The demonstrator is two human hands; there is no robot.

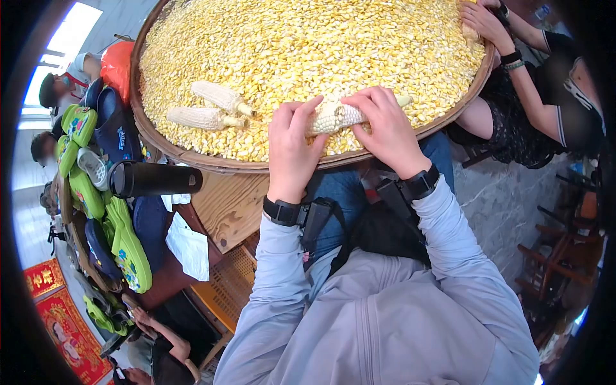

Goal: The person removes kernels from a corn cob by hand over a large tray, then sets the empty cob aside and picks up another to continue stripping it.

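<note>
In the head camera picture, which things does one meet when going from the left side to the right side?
Green foam sandals → black cylindrical flask → two stripped white corn cobs → left hand → partly shelled pale corn cob → right hand → another person's hand.

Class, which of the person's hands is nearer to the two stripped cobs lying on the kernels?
Left. The left hand grips the half-shelled cob just right of the stripped cobs; the right hand grips it farther right.
</note>
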